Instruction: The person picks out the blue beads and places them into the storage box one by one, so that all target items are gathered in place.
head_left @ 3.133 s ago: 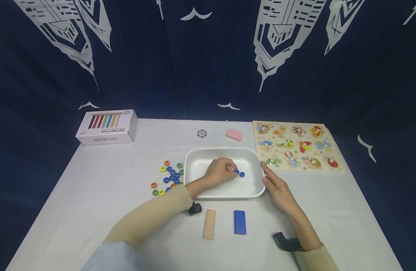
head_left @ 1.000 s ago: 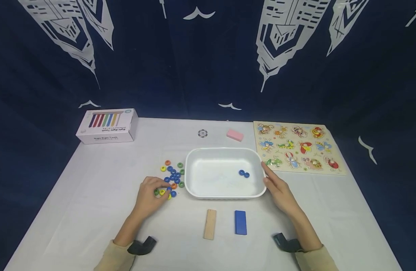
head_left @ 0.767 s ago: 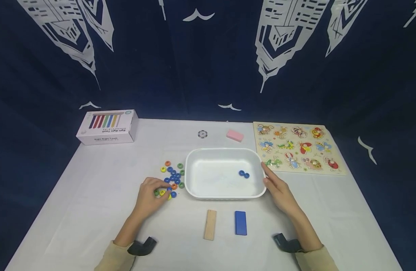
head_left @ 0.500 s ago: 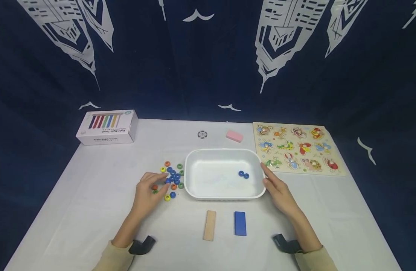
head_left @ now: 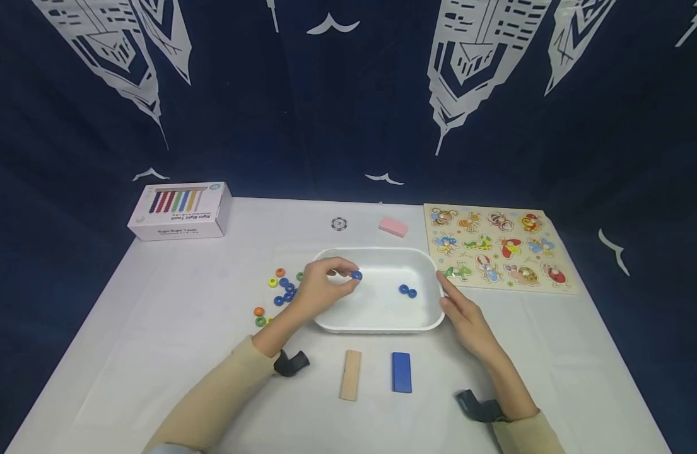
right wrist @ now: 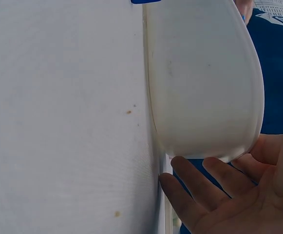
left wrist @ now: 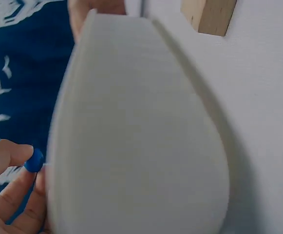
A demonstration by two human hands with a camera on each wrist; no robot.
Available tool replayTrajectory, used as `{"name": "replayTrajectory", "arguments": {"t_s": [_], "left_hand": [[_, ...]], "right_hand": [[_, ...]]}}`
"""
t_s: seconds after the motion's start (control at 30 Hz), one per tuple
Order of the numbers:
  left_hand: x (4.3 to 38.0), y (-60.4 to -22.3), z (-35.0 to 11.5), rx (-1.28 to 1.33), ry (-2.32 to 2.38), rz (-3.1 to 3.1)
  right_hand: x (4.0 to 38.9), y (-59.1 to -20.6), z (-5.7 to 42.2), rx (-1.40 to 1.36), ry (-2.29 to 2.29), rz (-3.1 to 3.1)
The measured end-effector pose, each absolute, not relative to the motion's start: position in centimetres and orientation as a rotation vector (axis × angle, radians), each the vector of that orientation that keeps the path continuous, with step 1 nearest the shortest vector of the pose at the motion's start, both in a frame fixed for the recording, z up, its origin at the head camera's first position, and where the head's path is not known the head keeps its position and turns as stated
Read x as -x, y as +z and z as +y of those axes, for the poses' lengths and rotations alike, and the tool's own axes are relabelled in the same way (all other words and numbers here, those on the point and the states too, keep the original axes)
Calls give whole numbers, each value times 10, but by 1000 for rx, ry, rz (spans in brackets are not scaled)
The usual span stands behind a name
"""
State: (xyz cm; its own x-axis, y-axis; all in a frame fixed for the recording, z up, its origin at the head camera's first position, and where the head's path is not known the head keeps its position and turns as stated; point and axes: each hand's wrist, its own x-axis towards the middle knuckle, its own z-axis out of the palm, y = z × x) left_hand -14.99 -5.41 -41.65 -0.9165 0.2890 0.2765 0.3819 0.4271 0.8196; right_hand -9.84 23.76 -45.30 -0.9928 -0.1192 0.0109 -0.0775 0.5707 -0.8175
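In the head view my left hand [head_left: 318, 291] pinches a blue bead [head_left: 356, 275] between thumb and fingertip, above the left part of a white tray [head_left: 371, 315]. The left wrist view also shows this blue bead [left wrist: 34, 161] at the fingertips, beside the tray wall [left wrist: 136, 122]. Two blue beads [head_left: 404, 289] lie side by side on the tray floor toward the right. My right hand [head_left: 467, 320] rests against the tray's right end, its fairly straight fingers [right wrist: 195, 178] touching the wall. Several loose beads [head_left: 279, 301] lie left of the tray, some hidden by my left hand and forearm.
A plain wood block [head_left: 351, 375] and a blue block [head_left: 402, 372] lie in front of the tray. Behind it are a patterned chip [head_left: 339, 224] and a pink block [head_left: 393, 227]. An insect puzzle board [head_left: 498, 249] lies at back right, a white box [head_left: 179, 213] at back left.
My left hand reached back from the tray to the loose beads, picked up a blue bead and carried it right, over the tray. My right hand stayed at the tray's end.
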Motion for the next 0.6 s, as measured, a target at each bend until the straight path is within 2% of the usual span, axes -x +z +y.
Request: {"name": "replayTrajectory", "arguments": {"t_s": [0.3, 0.6], "left_hand": [[175, -439, 5, 768, -1292, -2862], [184, -459, 26, 759, -1201, -3072]], "right_hand": [[99, -454, 237, 167, -1421, 2757], [99, -457, 238, 159, -1435, 2749]]}}
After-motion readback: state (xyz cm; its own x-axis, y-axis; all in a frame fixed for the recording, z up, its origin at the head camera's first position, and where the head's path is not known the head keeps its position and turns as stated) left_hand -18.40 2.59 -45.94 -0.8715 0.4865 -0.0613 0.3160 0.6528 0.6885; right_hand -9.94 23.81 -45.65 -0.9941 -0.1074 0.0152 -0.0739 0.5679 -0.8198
